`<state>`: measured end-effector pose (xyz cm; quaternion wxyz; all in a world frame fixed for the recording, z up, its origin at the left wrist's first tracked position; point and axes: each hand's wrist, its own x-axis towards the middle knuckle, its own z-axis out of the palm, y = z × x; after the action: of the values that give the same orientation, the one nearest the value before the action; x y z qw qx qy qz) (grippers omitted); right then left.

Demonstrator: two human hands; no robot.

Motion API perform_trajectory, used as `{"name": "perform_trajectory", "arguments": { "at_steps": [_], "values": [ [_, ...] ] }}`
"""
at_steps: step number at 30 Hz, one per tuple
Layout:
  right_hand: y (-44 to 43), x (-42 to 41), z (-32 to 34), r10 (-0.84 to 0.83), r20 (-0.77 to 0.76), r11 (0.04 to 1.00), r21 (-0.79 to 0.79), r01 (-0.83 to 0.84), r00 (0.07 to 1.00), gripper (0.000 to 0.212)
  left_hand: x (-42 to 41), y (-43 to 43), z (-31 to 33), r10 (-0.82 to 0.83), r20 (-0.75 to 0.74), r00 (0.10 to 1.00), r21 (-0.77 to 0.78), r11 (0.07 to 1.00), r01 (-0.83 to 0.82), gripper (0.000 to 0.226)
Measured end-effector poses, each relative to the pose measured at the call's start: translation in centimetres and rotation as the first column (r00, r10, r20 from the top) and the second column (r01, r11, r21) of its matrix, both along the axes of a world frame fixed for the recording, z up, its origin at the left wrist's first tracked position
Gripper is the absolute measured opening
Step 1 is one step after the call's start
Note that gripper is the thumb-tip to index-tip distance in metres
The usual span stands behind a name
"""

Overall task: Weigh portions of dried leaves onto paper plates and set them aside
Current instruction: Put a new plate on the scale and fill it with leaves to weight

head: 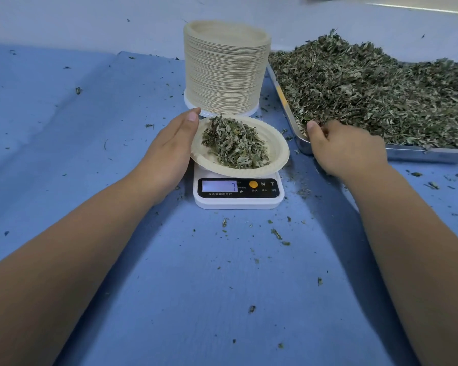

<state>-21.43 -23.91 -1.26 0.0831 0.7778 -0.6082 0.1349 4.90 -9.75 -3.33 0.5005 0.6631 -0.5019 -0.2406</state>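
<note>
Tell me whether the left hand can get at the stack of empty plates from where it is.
Probably yes. The left hand lies flat against the loaded plate's rim on the scale, fingertips just short of the plate stack, with nothing between them.

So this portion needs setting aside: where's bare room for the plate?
Free, but for crumbs: the blue cloth left of the left hand, and in front of the scale between the forearms. Crowded: plate stack behind the scale, tray and right hand to its right.
</note>
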Motion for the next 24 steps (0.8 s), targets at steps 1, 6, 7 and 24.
{"name": "perform_trajectory", "arguments": {
  "at_steps": [1, 6, 7, 24],
  "values": [
    [0.0, -0.1, 0.0, -0.026, -0.04, 0.998, 0.054, 0.029, 0.999, 0.071, 0.0, 0.0, 0.0, 0.001, -0.005, 1.0, 0.001, 1.0, -0.001, 0.052],
    [0.7, 0.8, -0.1, 0.073, -0.013, 0.996, 0.045, -0.072, 0.997, 0.067, -0.1, 0.1, 0.1, -0.005, -0.022, 1.0, -0.001, 1.0, 0.005, 0.05],
    [0.9, 1.1, -0.1, 0.099, 0.009, 0.995, 0.026, -0.099, 0.995, 0.064, -0.2, 0.1, 0.1, 0.004, -0.021, 1.0, -0.006, 1.0, -0.004, 0.05],
    [6.3, 5.7, 2.1, 0.397, 0.23, 0.917, -0.153, -0.37, 0.889, 0.038, -0.8, -0.9, 1.5, 0.161, -0.264, 0.951, 0.011, 0.986, -0.164, 0.034]
  ]
}}
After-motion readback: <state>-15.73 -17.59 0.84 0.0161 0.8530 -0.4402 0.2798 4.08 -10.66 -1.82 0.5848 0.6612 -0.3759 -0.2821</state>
